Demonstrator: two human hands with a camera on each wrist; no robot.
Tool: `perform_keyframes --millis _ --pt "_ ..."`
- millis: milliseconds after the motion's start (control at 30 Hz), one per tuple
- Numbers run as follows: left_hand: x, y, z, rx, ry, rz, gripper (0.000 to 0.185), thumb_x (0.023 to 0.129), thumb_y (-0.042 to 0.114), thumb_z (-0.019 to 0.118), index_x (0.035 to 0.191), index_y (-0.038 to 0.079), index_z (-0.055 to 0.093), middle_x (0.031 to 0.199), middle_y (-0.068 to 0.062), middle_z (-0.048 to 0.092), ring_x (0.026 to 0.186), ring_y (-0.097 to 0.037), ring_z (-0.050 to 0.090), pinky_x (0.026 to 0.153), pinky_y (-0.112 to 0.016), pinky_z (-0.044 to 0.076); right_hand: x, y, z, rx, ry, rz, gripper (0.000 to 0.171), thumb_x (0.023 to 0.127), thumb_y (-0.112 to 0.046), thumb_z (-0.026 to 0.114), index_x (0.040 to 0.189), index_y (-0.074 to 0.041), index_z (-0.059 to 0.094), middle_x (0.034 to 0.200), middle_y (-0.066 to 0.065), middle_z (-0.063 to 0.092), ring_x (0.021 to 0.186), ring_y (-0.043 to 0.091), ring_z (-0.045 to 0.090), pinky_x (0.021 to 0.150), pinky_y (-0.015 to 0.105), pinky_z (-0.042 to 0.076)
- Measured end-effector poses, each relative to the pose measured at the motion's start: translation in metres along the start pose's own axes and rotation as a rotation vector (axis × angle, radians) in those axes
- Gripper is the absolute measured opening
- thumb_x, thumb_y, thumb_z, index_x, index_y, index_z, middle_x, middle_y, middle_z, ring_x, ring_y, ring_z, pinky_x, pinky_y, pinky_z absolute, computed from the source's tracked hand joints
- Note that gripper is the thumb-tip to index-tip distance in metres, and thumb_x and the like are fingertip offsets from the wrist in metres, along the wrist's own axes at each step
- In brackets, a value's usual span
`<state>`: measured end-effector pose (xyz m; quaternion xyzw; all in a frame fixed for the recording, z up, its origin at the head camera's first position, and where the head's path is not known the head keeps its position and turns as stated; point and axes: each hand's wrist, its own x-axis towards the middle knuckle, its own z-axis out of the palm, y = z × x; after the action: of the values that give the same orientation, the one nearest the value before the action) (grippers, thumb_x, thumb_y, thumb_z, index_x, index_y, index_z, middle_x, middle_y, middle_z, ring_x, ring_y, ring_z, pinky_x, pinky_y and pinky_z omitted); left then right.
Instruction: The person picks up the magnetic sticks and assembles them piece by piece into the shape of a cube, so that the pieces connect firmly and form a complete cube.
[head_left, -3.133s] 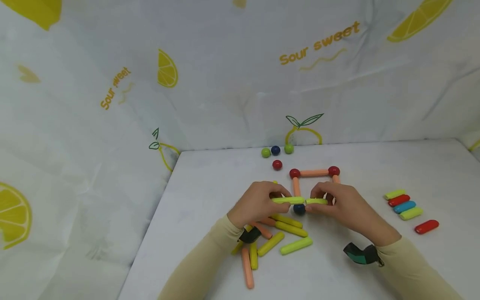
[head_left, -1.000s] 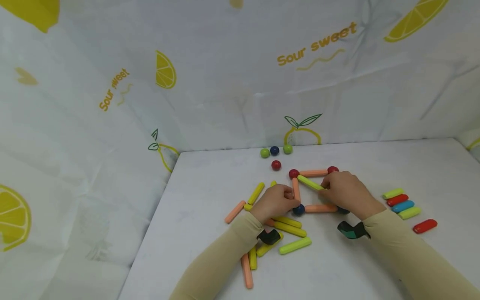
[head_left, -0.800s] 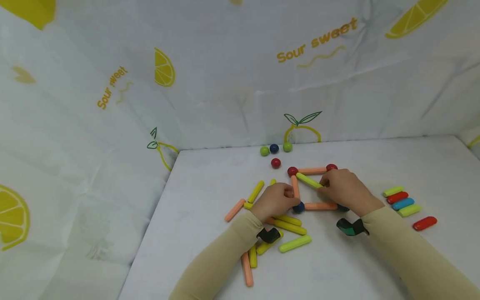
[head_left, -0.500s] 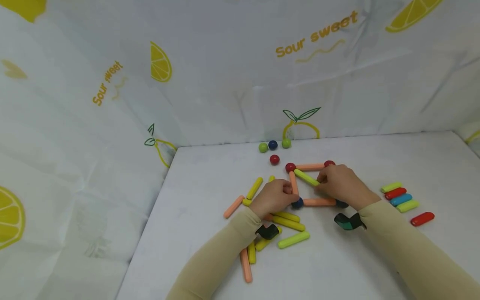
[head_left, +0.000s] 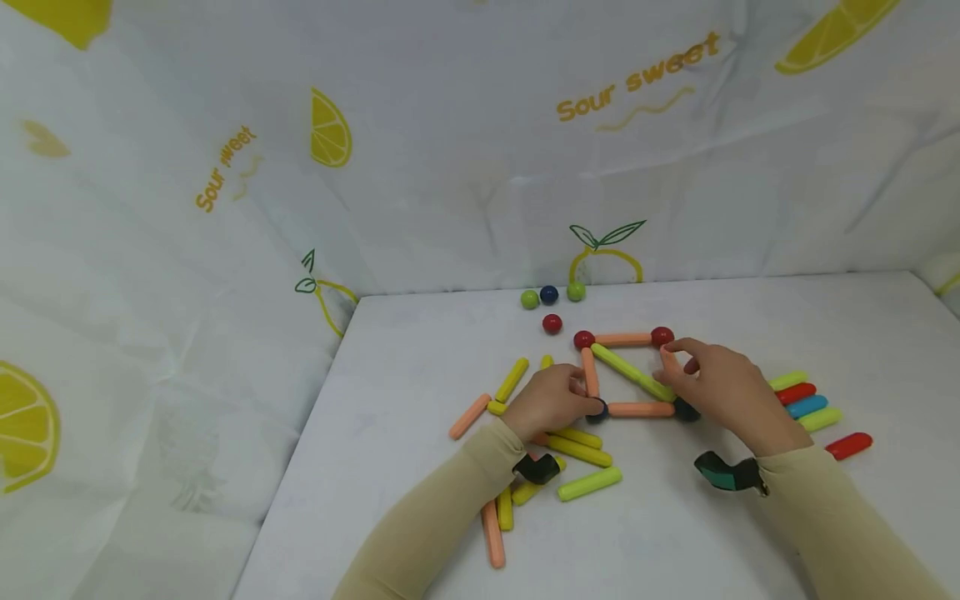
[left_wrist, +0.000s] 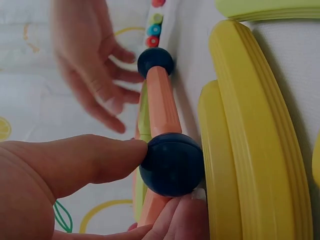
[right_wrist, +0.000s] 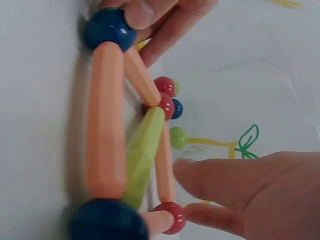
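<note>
Frame (head_left: 625, 340) of orange rods (head_left: 641, 410) lies right of the middle of the table (head_left: 412, 350), nearer its far edge, with red balls (head_left: 584, 340) at the two far corners and blue balls (head_left: 686, 409) at the two near ones, apparently as joints that hold the rods end to end. Across it runs a light green diagonal (head_left: 633, 375), seamed midway as if made of two pieces, from the far-left red ball to the near-right blue one, probably bracing the shape; whether that last end is properly seated cannot be told. The left hand (head_left: 543, 398) pinches the near-left blue ball between thumb and finger, likely to anchor that corner. The right hand (head_left: 723, 383) hovers by the frame's right side, thumb and fingers spread and seemingly gripping nothing, so the diagonal appears to rest unsupported. Toward the table's left edge, yellow rods (head_left: 580, 451), further orange ones and a light green rod (head_left: 590, 483) lie loosely heaped, perhaps as stock within easy reach. Loose balls (head_left: 552, 323) sit by the far edge, and short coloured pieces (head_left: 849, 446) toward the right edge, seemingly sorted out of the way.
</note>
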<state>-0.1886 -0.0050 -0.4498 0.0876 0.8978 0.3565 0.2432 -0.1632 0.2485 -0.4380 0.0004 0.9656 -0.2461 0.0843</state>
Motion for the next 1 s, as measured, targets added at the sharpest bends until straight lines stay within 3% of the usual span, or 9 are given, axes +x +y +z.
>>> perform_keyframes --millis 133,300,433,533,667,767,900,1000 --pt "-0.002 -0.004 -0.003 0.019 0.017 -0.022 0.058 0.097 0.034 0.082 0.149 0.015 0.064 0.107 0.006 0.072 0.082 -0.01 0.064 0.074 -0.024 0.053 -0.003 0.002 0.009 0.013 -0.074 -0.004 0.069 0.101 -0.045 0.072 0.151 -0.001 0.054 0.114 0.027 0.071 0.085 0.03 0.063 0.065 0.034 0.053" --pt "-0.007 -0.009 -0.012 0.02 0.011 -0.015 0.061 0.099 0.035 0.08 0.152 0.013 0.061 0.112 0.005 0.075 0.088 -0.009 0.066 0.082 -0.026 0.057 -0.006 0.002 0.014 0.03 -0.099 0.011 0.063 0.101 -0.043 0.074 0.148 -0.004 0.059 0.115 0.026 0.07 0.088 0.031 0.061 0.066 0.034 0.052" --pt "-0.022 -0.02 -0.033 0.051 0.041 0.043 0.062 0.101 0.039 0.076 0.153 0.012 0.06 0.116 0.005 0.076 0.093 -0.008 0.066 0.091 -0.03 0.058 -0.011 0.004 0.01 -0.003 -0.079 0.023 0.067 0.1 -0.045 0.074 0.149 -0.003 0.058 0.12 0.03 0.069 0.093 0.038 0.064 0.068 0.042 0.056" --pt "-0.041 -0.039 -0.055 0.12 0.099 0.097 0.054 0.103 0.035 0.073 0.149 0.008 0.064 0.113 0.0 0.077 0.09 -0.012 0.067 0.086 -0.032 0.059 -0.017 -0.001 0.008 -0.022 -0.01 -0.007 0.064 0.099 -0.041 0.076 0.145 0.001 0.06 0.121 0.032 0.068 0.098 0.043 0.066 0.07 0.047 0.059" --pt "-0.065 -0.076 -0.08 0.254 0.208 0.088 0.04 0.102 0.025 0.072 0.136 0.004 0.072 0.109 -0.006 0.077 0.086 -0.016 0.066 0.076 -0.033 0.058 -0.024 -0.037 0.017 -0.002 0.045 -0.132 0.042 0.098 -0.028 0.081 0.129 -0.001 0.072 0.109 0.02 0.073 0.092 0.033 0.067 0.07 0.042 0.06" --pt "-0.076 -0.099 -0.089 0.295 0.238 0.026 0.034 0.1 0.024 0.074 0.127 0.004 0.076 0.108 -0.007 0.077 0.088 -0.017 0.066 0.078 -0.035 0.058 -0.028 -0.079 0.035 -0.002 0.007 -0.284 0.024 0.096 -0.019 0.083 0.116 -0.008 0.078 0.097 0.005 0.074 0.085 0.019 0.063 0.072 0.034 0.059" --pt "-0.078 -0.115 -0.089 0.269 0.219 -0.006 0.03 0.097 0.026 0.078 0.119 0.005 0.077 0.103 -0.005 0.075 0.086 -0.017 0.065 0.078 -0.035 0.057 -0.03 -0.13 0.067 -0.032 -0.073 -0.416 0.01 0.097 -0.016 0.081 0.105 -0.011 0.08 0.089 -0.003 0.069 0.077 0.011 0.057 0.07 0.027 0.055" --pt "-0.076 -0.119 -0.086 0.258 0.228 -0.002 0.027 0.095 0.024 0.081 0.115 0.006 0.077 0.098 -0.002 0.075 0.08 -0.015 0.064 0.072 -0.032 0.055 -0.027 -0.156 0.091 -0.086 -0.056 -0.479 0.007 0.097 -0.013 0.08 0.093 -0.009 0.077 0.08 -0.002 0.062 0.069 0.011 0.053 0.062 0.024 0.048"
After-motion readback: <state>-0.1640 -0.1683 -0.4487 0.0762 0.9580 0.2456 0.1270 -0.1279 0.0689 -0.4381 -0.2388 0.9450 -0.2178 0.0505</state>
